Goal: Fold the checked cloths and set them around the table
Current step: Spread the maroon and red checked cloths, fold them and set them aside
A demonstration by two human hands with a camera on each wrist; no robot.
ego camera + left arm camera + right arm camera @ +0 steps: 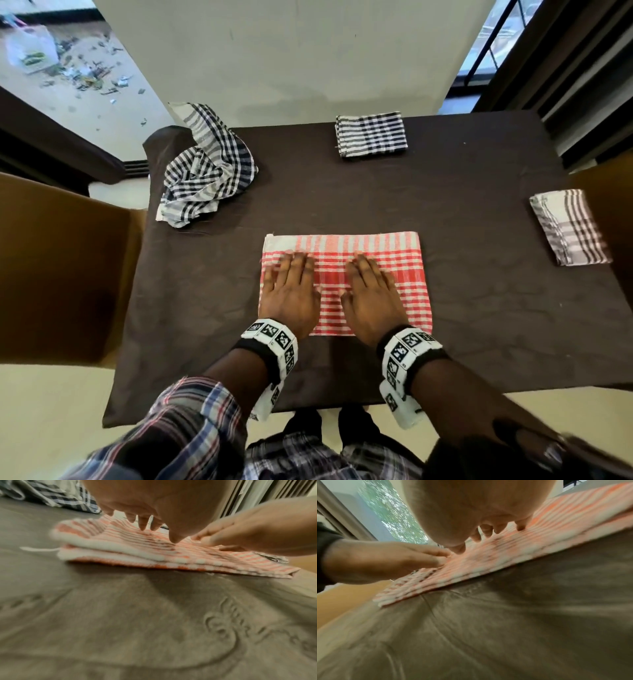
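A red and white checked cloth (404, 260) lies folded into a rectangle near the front middle of the dark-covered table (376, 198). My left hand (289, 287) and right hand (371, 291) both press flat on it, fingers straight and side by side. From the left wrist view the cloth (120, 550) shows several stacked layers under my left hand (145, 524). The right wrist view has the cloth (505, 553) beneath my right hand (488, 532). A black checked cloth (209, 168) lies crumpled at the far left corner. Two folded cloths sit apart: one (371, 134) at the far edge, one (568, 228) at the right edge.
Brown chair backs (58, 270) stand at the table's left and right sides. A white wall (291, 51) rises behind the far edge. Litter (82, 72) covers the floor beyond the window at far left.
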